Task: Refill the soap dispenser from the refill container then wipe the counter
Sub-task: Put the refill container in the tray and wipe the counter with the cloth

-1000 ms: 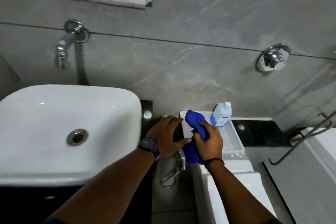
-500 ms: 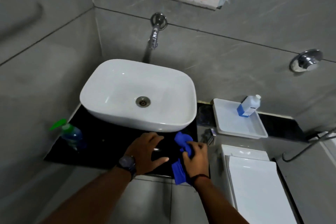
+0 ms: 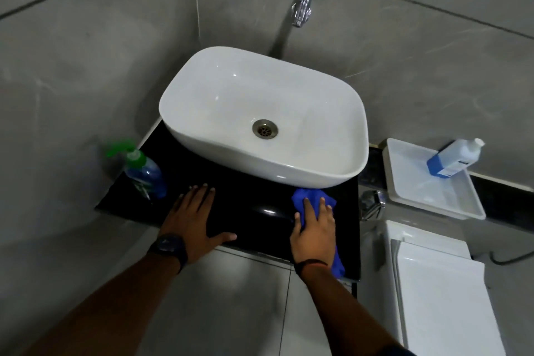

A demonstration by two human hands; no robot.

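Observation:
A blue cloth (image 3: 306, 205) lies on the black counter (image 3: 248, 196) in front of the white basin (image 3: 265, 113). My right hand (image 3: 315, 228) presses flat on the cloth at the counter's right front. My left hand (image 3: 193, 220) rests flat and spread on the counter to the left, holding nothing. The soap dispenser (image 3: 143, 170), blue with a green pump, stands at the counter's left end, just left of my left hand. The refill container (image 3: 453, 159), a white bottle with blue liquid, leans in a white tray (image 3: 433, 199) at the right.
A chrome tap (image 3: 304, 0) juts from the grey wall above the basin. A chrome fitting (image 3: 371, 202) sits between the counter and the tray. A white toilet cistern (image 3: 439, 292) stands at the lower right. Grey tiled walls close the left side.
The view swung left and down from the tray to the basin. My right hand carried the cloth from the tray area onto the counter and flattened on it; my left hand spread on the counter.

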